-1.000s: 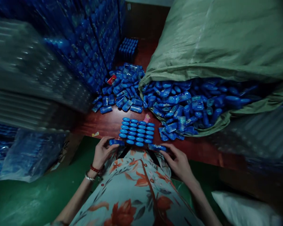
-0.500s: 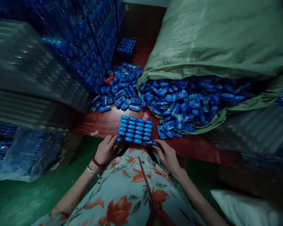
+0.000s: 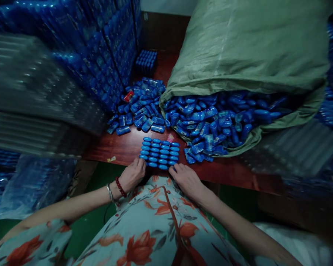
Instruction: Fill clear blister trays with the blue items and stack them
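Observation:
A tight block of small blue containers [image 3: 160, 153] stands upright in rows on the red-brown table [image 3: 122, 147], near its front edge. My left hand [image 3: 133, 175] is at the block's near-left corner, fingers curled in against it. At the near-right corner, my right hand [image 3: 186, 179] has its fingers bent down against the block. What the fingers of either hand hold is hidden. Loose blue containers lie in a heap [image 3: 140, 109] behind the block.
A big green sack [image 3: 238, 55] lies open on the right, and blue containers [image 3: 216, 122] spill from its mouth. Stacked wrapped packs of blue containers [image 3: 100, 44] rise at the left, with clear plastic packs [image 3: 30, 92] beside them. The floor [image 3: 94, 221] is green.
Both hands held a lying blue container out at the block's sides. They have moved inward to its near corners, and those containers no longer show.

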`<act>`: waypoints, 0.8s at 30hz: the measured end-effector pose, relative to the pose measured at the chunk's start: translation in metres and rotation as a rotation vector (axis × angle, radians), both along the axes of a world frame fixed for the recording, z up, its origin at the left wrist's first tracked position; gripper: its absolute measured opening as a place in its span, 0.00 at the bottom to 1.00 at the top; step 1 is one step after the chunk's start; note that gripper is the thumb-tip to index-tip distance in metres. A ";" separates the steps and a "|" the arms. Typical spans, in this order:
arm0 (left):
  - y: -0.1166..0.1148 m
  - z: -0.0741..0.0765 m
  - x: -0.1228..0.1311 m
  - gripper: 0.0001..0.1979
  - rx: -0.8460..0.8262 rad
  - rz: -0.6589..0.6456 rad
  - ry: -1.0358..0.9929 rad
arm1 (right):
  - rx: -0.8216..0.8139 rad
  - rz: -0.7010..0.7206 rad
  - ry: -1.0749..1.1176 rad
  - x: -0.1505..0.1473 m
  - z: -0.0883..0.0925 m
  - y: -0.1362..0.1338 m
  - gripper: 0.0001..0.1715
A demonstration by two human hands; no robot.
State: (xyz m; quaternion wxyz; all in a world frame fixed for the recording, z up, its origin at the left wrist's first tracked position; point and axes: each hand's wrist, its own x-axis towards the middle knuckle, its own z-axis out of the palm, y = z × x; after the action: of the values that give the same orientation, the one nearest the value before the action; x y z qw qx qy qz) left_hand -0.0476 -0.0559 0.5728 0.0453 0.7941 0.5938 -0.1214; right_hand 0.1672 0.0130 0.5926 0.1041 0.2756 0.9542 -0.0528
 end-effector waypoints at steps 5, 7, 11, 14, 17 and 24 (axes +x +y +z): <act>0.005 0.006 0.005 0.12 -0.003 0.027 0.001 | -0.312 -0.026 0.163 0.009 -0.002 0.039 0.11; 0.008 0.007 0.006 0.12 0.010 0.042 -0.003 | -0.390 -0.079 0.314 0.015 -0.005 0.051 0.13; 0.014 0.008 0.008 0.13 0.026 0.097 0.029 | -0.416 -0.136 0.446 0.021 -0.007 0.062 0.10; 0.021 0.010 0.007 0.13 0.057 0.092 0.041 | -0.350 -0.148 0.514 0.020 -0.011 0.067 0.09; 0.028 0.012 0.005 0.13 0.062 0.042 0.061 | -0.340 -0.179 0.581 0.018 -0.017 0.071 0.09; 0.047 0.012 -0.021 0.09 0.041 -0.030 -0.002 | -0.153 -0.189 0.477 0.012 -0.017 0.052 0.10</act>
State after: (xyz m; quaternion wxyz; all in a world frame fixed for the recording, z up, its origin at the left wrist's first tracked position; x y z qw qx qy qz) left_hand -0.0691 -0.0085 0.5849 0.0280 0.8039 0.5840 -0.1092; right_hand 0.1796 0.0648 0.5760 -0.1087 0.3343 0.9151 -0.1976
